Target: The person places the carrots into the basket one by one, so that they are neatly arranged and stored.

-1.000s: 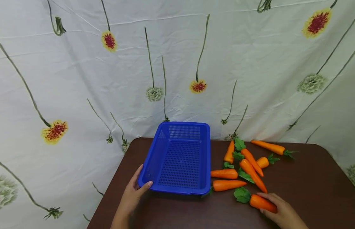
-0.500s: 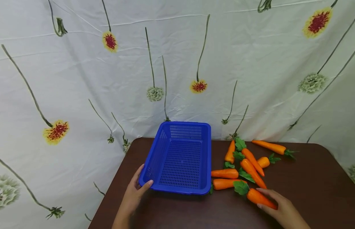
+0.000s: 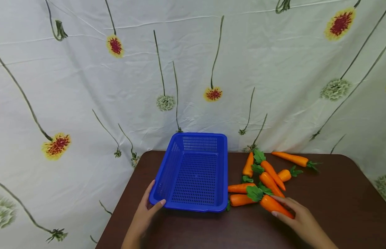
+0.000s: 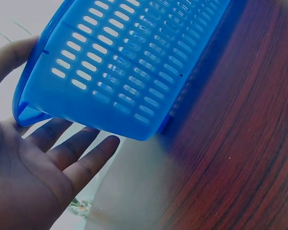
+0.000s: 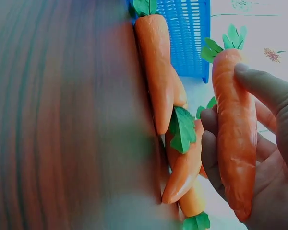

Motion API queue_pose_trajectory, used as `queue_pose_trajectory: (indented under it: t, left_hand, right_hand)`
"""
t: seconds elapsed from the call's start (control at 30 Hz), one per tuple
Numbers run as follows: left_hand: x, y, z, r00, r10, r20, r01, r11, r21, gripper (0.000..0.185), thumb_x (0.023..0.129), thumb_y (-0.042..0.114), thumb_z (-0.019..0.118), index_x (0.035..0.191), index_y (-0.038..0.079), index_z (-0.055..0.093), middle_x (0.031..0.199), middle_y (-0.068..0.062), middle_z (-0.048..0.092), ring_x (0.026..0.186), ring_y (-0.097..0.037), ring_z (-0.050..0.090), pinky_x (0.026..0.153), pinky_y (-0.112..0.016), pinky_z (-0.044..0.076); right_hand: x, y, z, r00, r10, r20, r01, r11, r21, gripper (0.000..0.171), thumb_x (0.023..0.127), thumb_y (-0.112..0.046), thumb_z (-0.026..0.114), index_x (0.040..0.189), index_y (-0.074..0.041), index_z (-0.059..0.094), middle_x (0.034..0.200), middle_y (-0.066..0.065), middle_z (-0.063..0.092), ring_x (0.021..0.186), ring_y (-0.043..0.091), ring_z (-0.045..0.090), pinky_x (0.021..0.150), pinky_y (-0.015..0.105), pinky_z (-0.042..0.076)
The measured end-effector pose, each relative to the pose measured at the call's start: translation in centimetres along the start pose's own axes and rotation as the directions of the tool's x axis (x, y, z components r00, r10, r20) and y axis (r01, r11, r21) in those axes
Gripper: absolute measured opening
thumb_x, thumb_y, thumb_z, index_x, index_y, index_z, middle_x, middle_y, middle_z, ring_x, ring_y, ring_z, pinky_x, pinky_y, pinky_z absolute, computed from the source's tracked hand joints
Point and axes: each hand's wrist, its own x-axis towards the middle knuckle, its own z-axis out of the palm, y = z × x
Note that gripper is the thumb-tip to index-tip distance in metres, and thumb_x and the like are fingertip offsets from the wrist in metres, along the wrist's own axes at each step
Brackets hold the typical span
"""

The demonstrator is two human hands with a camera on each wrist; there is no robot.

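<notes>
A blue plastic basket point(image 3: 196, 207) with slotted walls and floor stands at the middle of the table, nothing inside it. My left hand point(image 3: 144, 216) holds its near left corner, thumb over the rim and fingers along the outside. In the left wrist view the basket's slotted wall point(image 4: 129, 76) fills the top. My right hand point(image 3: 302, 219) grips an orange carrot point(image 3: 274, 206) with green leaves, which point toward the basket. The right wrist view shows the thumb on one side of this carrot point(image 5: 234, 124) and fingers curled round behind it.
Several more carrots point(image 3: 272, 183) lie in a loose group right of the basket, some overlapping. One carrot point(image 3: 291, 158) lies farther back, near the far edge of the dark brown table point(image 3: 336, 193). A flower-printed cloth point(image 3: 193, 69) hangs behind the table.
My right hand has moved leftward and away from me with the carrot, lifting it toward the basket; it now overlaps the other carrots in view. My left hand stays on the basket corner.
</notes>
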Motion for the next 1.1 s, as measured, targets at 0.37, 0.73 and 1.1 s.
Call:
queue_pose_trajectory:
  t: [0.37, 0.73, 1.1]
  left_hand:
    - [0.1, -0.3, 0.1, 1.000, -0.018, 0.023, 0.020, 0.998, -0.058, 0.084, 0.091, 0.014, 0.066, 0.155, 0.034, 0.015, 0.159, -0.011, 0.024, 0.138, -0.034, 0.037, 0.090, -0.011, 0.042]
    - [0.3, -0.4, 0.0, 1.000, -0.027, 0.008, 0.027, 0.999, -0.040, 0.083, 0.090, 0.015, 0.067, 0.154, 0.034, 0.017, 0.158, -0.010, 0.025, 0.138, -0.033, 0.038, 0.090, -0.012, 0.043]
    - [0.4, -0.4, 0.1, 0.999, -0.035, 0.006, 0.035, 0.999, -0.030, 0.083, 0.090, 0.016, 0.067, 0.154, 0.034, 0.017, 0.158, -0.010, 0.026, 0.139, -0.034, 0.038, 0.090, -0.013, 0.043]
  right_hand:
    - [1.1, -1.2, 0.6, 0.999, -0.045, 0.002, 0.045, 0.999, -0.015, 0.048, 0.086, -0.040, 0.070, 0.132, -0.030, 0.059, 0.128, -0.010, 0.063, 0.118, 0.006, 0.054, 0.089, 0.028, 0.050]
    - [2.5, -2.8, 0.9, 0.994, -0.106, 0.001, 0.106, 0.994, 0.035, 0.047, 0.087, -0.037, 0.070, 0.132, -0.031, 0.058, 0.128, -0.013, 0.062, 0.117, 0.008, 0.057, 0.091, 0.034, 0.051]
    - [4.3, -4.4, 1.8, 0.982, -0.187, -0.007, 0.187, 0.976, 0.111, 0.050, 0.086, -0.026, 0.073, 0.133, -0.033, 0.058, 0.129, -0.013, 0.062, 0.121, 0.015, 0.055, 0.095, 0.042, 0.048]
